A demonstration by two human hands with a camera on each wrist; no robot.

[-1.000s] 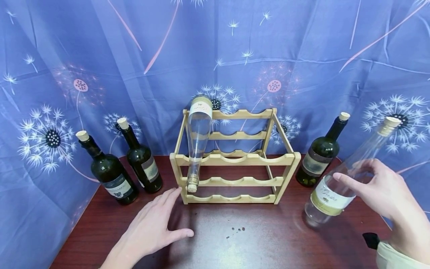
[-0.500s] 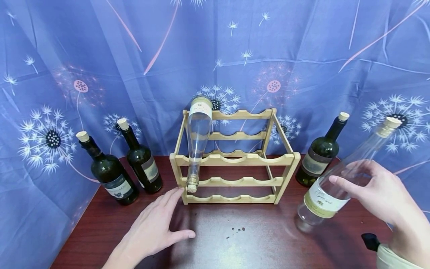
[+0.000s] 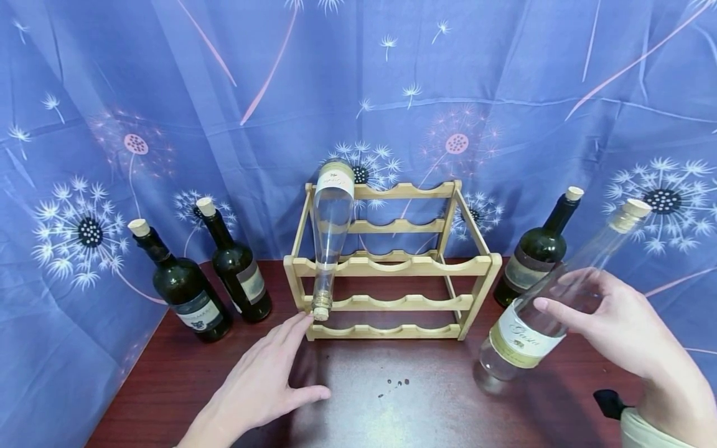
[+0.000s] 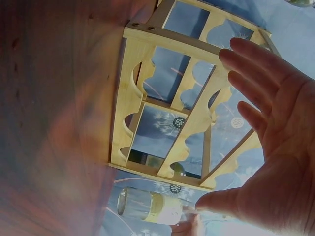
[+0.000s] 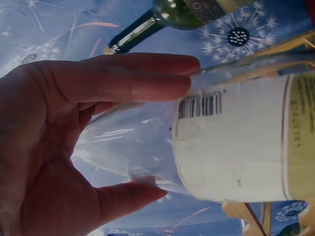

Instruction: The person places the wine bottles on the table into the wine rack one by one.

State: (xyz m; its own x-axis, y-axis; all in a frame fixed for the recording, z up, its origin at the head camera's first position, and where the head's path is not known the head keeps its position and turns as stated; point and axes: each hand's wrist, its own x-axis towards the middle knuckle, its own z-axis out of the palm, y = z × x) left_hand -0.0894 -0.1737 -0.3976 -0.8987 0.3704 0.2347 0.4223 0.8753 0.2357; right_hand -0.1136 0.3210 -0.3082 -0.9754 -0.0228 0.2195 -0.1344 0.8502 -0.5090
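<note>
My right hand (image 3: 622,323) grips a clear corked wine bottle (image 3: 521,339) around its shoulder, thumb on the near side. The bottle leans with its cork to the upper right, its base close over the table right of the wooden wine rack (image 3: 411,267). In the right wrist view, fingers and thumb wrap either side of the glass above a white label (image 5: 231,142). My left hand (image 3: 263,379) is spread, fingertips right at the rack's front left post. Another clear bottle (image 3: 334,214) lies in the rack's top left slot, cork toward me.
Two dark corked bottles (image 3: 190,298) stand left of the rack. One dark green bottle (image 3: 532,258) stands to its right, partly behind the held bottle. A blue dandelion-print curtain (image 3: 403,74) hangs behind the dark red table (image 3: 448,410). Several small dark specks lie in front.
The right hand has moved the clear bottle left, toward the rack, and it now overlaps the dark green bottle. The left hand has shifted slightly right along the rack's post.
</note>
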